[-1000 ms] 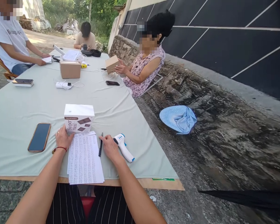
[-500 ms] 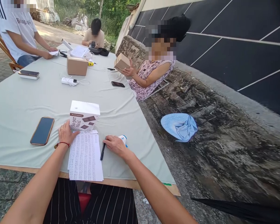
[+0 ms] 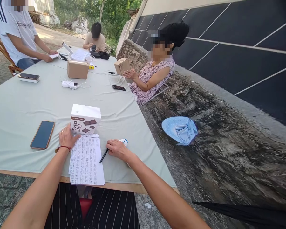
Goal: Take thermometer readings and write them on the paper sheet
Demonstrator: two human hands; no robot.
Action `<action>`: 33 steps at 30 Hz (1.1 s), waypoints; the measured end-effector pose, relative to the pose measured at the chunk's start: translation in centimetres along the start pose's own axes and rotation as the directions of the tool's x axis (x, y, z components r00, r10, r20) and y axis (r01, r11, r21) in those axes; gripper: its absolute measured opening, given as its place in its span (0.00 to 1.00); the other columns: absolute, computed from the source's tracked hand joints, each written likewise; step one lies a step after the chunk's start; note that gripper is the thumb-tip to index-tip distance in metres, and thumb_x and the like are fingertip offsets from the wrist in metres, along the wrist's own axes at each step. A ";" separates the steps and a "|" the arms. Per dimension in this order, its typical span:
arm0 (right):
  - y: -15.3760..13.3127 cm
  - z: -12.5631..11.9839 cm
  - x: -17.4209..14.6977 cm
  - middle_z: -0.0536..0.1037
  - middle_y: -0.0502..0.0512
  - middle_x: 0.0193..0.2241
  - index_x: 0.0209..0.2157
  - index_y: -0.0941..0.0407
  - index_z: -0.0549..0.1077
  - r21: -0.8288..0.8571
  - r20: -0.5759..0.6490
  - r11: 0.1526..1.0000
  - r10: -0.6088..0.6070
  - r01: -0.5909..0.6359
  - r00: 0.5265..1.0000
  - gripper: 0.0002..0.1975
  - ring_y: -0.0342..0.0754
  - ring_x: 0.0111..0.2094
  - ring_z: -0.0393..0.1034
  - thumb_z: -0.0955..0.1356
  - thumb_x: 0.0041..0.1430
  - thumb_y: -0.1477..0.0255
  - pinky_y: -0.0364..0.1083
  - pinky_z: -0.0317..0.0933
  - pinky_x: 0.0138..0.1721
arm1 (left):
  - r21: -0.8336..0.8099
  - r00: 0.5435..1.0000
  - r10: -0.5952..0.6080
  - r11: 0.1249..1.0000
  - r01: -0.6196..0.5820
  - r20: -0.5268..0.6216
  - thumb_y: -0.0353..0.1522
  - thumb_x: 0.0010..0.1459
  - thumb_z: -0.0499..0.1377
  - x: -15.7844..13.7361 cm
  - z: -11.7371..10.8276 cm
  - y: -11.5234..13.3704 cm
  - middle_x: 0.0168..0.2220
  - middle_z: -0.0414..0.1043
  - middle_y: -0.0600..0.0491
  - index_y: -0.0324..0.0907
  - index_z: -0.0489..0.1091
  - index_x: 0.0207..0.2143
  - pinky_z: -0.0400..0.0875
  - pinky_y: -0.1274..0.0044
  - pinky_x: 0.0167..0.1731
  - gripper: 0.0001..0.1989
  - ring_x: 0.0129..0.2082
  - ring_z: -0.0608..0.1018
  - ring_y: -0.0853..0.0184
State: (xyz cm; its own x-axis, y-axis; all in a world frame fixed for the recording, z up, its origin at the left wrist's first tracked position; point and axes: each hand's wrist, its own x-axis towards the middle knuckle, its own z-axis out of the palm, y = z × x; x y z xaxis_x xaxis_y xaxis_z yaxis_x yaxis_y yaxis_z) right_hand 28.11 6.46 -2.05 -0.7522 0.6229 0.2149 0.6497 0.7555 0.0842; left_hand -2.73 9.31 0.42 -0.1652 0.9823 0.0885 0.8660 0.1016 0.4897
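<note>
My left hand (image 3: 67, 137) lies flat, gripping nothing, fingertips on the top-left corner of a printed sheet (image 3: 86, 160) at the near table edge, just below a white carton (image 3: 85, 119). Right hand (image 3: 118, 149) lies loosely over a black pen (image 3: 103, 156) w/ a thermometer (image 3: 124, 141) under it; can't tell if it's pinched. Pen looks light, stiff, smooth; I'd take it mid-barrel. Phone (image 3: 42, 134) lies to the left.
</note>
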 end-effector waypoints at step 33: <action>-9.3 1.0 3.4 0.70 0.46 0.21 0.26 0.53 0.68 0.952 0.123 -0.041 0.958 -0.303 0.258 0.10 0.43 0.24 0.60 0.68 0.44 0.62 0.44 0.57 0.26 | -0.021 1.000 0.023 1.000 -0.023 0.018 0.43 0.49 0.67 -0.4 -0.4 0.9 0.54 0.69 0.45 0.45 0.58 0.59 0.61 0.60 0.55 0.38 0.56 0.69 0.49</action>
State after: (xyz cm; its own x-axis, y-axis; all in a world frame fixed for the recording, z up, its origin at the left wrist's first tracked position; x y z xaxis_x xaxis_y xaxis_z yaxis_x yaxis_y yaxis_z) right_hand 19.41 1.73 -3.09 0.4145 0.9099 0.0163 0.0966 -0.0262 -0.9950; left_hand -2.04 8.93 1.19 -0.1366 0.9870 0.0845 0.8595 0.0757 0.5055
